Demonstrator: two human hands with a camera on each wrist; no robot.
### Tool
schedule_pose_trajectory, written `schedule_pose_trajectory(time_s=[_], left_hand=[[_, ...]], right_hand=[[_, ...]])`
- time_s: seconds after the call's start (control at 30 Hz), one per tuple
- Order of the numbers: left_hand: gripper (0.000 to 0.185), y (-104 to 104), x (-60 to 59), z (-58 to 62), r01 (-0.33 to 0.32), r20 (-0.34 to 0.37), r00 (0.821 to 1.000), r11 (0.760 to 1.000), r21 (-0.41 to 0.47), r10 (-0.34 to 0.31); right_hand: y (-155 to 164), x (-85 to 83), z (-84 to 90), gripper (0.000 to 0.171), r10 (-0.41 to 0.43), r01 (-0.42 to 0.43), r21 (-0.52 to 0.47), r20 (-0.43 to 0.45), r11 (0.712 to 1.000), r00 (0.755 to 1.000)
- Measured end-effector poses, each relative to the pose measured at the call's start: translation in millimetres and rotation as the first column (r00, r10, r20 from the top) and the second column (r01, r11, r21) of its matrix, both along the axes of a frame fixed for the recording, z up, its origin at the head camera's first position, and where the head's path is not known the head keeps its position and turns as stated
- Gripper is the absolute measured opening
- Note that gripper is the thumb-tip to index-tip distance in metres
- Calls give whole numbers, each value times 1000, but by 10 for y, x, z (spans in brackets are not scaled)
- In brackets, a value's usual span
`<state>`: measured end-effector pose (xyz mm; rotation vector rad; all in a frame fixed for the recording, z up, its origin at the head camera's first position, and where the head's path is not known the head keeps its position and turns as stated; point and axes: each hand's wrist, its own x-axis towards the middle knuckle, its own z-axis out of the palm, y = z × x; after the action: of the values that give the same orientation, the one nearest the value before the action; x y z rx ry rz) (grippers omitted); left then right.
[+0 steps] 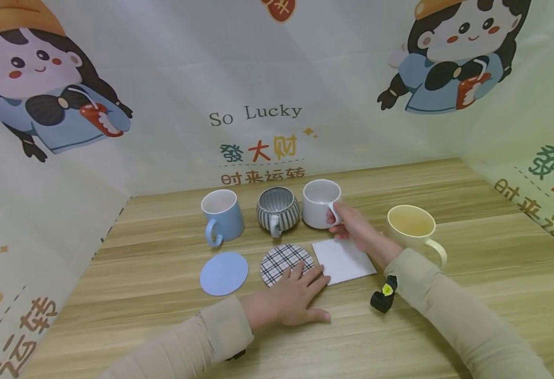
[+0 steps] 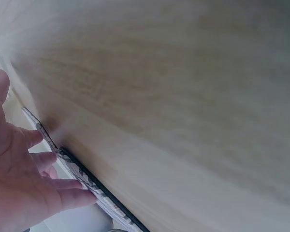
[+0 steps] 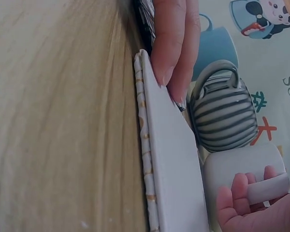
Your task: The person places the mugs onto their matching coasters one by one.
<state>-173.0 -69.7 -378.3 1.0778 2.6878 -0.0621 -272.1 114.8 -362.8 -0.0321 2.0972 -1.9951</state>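
Coasters lie in a row near the table's (image 1: 447, 316) front edge: blue round (image 1: 223, 273), plaid round (image 1: 283, 262), white square (image 1: 343, 260). Left hand (image 1: 295, 300) rests flat, fingers straight, fingertips on the plaid coaster's near rim. Right hand (image 1: 354, 229) reaches over the white square coaster and pinches the white mug's (image 1: 319, 204) handle. Behind, the blue mug (image 1: 222, 215) and striped mug (image 1: 278, 210) stand beside it; the yellow mug (image 1: 411, 229) stands apart at right.

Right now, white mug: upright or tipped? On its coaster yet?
Upright, mouth up: the white mug stands on the table behind the white square coaster, not on it. The right hand grips its handle.
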Motion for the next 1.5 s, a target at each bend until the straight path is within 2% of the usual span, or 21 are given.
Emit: schedule_pose_trajectory(time_s=[0.4, 0.73, 1.07, 1.5], left_hand=[[71, 6, -7, 46, -15, 35, 999, 1000, 2, 15], [71, 10, -5, 58, -16, 37, 999, 1000, -2, 16], [71, 27, 5, 82, -26, 53, 998, 1000, -8, 26], [73, 24, -23, 77, -18, 67, 998, 999, -27, 20]], right_hand=[[-39, -75, -43, 37, -21, 22, -15, 42, 1000, 999], [-96, -110, -76, 38, -78, 79, -21, 71, 997, 994], [-122, -127, -139, 44, -136, 138, -44, 50, 989, 989], [-176, -124, -105, 45, -193, 197, -77, 53, 977, 980]])
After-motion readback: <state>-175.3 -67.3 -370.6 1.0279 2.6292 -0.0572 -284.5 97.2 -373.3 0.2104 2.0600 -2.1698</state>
